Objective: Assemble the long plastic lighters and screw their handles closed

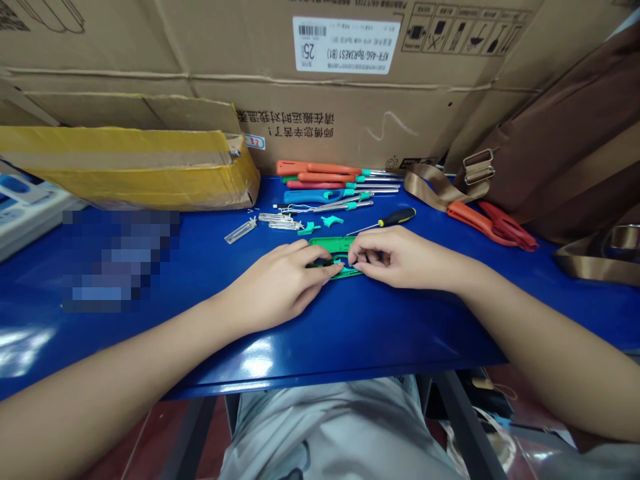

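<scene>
A green lighter casing (pixel 334 245) lies on the blue table in front of me, its halves apart, one behind the other. My left hand (pixel 295 273) holds the left end of the nearer half, with thumb and index finger closed on its edge. At the right end my right hand (pixel 383 257) is closed in a pinch over the casing. Whatever sits between its fingertips is too small to make out. A turquoise trigger piece (pixel 338 267) shows inside the nearer half, between the hands. Part of the casing is hidden under my fingers.
Behind the casing lie loose turquoise triggers (pixel 332 221), clear lighter tanks (pixel 241 231), a screwdriver (pixel 393 219) and several long-nosed lighters (pixel 320 195). A yellow-taped carton (pixel 200 170) stands left. Orange and red casings (pixel 480 223) and a brown strap (pixel 433 187) lie right.
</scene>
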A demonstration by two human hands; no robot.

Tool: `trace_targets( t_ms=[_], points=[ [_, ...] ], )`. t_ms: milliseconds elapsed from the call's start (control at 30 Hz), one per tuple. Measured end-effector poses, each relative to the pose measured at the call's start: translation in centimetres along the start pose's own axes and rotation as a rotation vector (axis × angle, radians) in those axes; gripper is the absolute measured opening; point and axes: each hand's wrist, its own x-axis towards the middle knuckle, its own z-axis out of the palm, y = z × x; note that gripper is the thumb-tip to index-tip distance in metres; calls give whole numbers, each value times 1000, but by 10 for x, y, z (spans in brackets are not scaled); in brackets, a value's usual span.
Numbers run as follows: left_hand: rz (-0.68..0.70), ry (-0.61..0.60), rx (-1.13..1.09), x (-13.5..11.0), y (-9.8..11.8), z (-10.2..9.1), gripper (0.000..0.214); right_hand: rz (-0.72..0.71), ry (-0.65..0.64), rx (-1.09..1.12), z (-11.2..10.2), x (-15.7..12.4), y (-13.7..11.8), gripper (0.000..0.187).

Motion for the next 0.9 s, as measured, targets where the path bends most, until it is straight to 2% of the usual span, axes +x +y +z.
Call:
trace_targets(
  t_ms=[333, 667, 900],
  points=[
    [7, 6, 18, 0, 1, -2, 39, -27, -43, -46, -6, -2, -2, 9],
    [20, 26, 28, 0, -1, 0, 37, -74, -38, -128, -6, 0, -1, 11],
    [16, 36, 15, 0, 0, -1, 36, -56, -78, -159, -7, 0, -5, 14]
  ],
)
